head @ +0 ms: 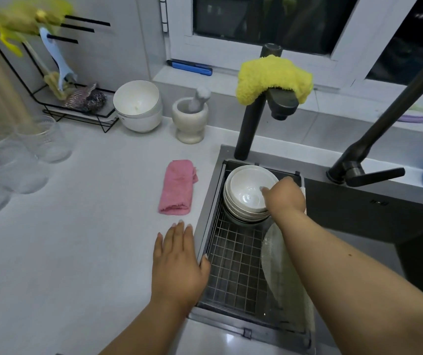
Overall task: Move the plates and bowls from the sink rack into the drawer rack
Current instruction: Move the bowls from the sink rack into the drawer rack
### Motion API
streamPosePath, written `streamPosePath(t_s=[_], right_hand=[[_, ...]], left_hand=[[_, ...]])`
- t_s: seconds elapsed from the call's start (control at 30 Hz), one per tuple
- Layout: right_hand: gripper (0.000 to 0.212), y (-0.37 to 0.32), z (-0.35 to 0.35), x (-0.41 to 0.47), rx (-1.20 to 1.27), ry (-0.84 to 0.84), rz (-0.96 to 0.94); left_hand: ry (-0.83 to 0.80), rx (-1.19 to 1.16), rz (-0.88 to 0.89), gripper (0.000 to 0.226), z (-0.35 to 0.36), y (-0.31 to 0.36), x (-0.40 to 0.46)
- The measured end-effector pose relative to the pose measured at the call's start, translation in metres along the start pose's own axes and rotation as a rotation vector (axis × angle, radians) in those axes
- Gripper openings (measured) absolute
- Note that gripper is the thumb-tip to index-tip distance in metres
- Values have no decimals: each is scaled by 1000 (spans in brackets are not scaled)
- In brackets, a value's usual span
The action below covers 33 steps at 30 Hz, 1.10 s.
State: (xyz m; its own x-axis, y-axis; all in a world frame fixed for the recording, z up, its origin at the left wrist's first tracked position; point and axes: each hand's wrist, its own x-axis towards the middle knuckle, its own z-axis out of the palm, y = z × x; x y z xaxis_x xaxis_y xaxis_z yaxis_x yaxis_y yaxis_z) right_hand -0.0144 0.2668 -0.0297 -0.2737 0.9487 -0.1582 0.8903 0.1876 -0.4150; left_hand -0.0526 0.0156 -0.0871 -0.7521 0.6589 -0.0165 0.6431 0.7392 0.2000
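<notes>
Your right hand (283,196) pinches the rim of the top bowl (250,190), stacked at the far end of the sink rack (233,254); your left hand (178,260) lies flat and open on the counter (77,239), farther from it

No readable text

A small dark mark stood on the sink's (354,198) right rim, right of centre in the frame, but it was too blurred to read.
</notes>
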Motion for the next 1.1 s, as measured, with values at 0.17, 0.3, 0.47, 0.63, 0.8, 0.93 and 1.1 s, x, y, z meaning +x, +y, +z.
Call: streamPosePath(t_s=[0.17, 0.3, 0.47, 0.63, 0.8, 0.93, 1.1], right_hand=[[37, 2, -1, 3, -24, 10, 41], [32, 1, -10, -1, -34, 40, -7], [42, 4, -17, -6, 66, 38, -41], [32, 10, -41, -23, 223, 74, -124], [23, 21, -68, -64, 364, 125, -202], [30, 35, -83, -94, 427, 75, -255], [33, 50, -92, -125, 459, 0, -316]], left_hand=[[12, 7, 5, 72, 2, 0, 0], [30, 21, 12, 71, 3, -1, 0], [49, -1, 15, 74, 3, 0, 0], [36, -11, 21, 78, 0, 0, 0], [22, -154, 21, 71, -6, -3, -2], [59, -650, -134, 48, -24, 0, -9], [66, -1165, -344, 20, -64, 36, -36]])
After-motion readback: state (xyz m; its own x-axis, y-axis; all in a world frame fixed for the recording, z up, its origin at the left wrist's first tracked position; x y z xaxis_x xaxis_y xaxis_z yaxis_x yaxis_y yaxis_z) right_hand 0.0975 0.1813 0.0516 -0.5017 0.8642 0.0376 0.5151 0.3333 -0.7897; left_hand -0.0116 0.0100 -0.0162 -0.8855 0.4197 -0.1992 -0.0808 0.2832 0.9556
